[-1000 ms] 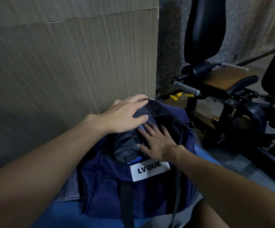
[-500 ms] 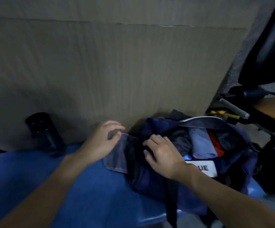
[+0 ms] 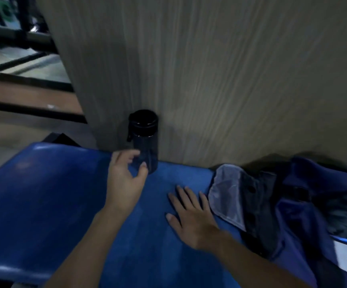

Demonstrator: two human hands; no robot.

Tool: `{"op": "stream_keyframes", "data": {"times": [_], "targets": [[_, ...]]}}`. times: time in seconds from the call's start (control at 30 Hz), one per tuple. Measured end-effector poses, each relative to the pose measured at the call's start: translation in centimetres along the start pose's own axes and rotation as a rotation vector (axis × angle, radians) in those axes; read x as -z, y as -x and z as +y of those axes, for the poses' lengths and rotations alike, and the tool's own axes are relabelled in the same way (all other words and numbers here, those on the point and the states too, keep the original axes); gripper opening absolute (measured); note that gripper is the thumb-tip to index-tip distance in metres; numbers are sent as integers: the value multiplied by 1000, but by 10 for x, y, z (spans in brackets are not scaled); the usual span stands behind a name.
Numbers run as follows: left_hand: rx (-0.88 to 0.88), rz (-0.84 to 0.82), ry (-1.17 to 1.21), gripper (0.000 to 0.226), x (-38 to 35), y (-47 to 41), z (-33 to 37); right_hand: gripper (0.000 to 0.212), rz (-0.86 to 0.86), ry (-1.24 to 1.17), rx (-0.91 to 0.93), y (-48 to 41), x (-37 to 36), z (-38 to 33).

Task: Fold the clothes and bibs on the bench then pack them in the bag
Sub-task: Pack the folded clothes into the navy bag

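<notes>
Having left the bag [image 3: 301, 221], left hand [image 3: 124, 183] spread beside the bottle [image 3: 144, 138], right hand [image 3: 191, 217] flat on bench [image 3: 43, 194].

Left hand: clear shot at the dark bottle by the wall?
Likely yes. The left hand is open right beside the bottle, which stands upright on the bench against the wall; nothing lies between them. The right hand and bag sit off to the right.

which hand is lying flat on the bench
The right hand, fingers spread flat on the blue bench beside the bag. The left hand is raised, fingers curved at the dark bottle by the wall.
</notes>
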State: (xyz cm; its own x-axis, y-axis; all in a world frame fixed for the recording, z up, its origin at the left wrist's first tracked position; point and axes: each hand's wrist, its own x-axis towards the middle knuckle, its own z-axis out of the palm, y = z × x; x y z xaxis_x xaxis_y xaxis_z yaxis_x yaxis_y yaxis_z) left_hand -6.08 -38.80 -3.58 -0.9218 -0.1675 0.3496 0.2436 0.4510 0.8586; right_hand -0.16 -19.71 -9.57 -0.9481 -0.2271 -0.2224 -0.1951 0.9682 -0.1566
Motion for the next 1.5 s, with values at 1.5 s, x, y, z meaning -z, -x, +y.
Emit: {"op": "stream_keyframes", "data": {"times": [1.5], "targets": [[353,-301,652,62,-120,86,116,27,93,626,-276,130,148,156]]}}
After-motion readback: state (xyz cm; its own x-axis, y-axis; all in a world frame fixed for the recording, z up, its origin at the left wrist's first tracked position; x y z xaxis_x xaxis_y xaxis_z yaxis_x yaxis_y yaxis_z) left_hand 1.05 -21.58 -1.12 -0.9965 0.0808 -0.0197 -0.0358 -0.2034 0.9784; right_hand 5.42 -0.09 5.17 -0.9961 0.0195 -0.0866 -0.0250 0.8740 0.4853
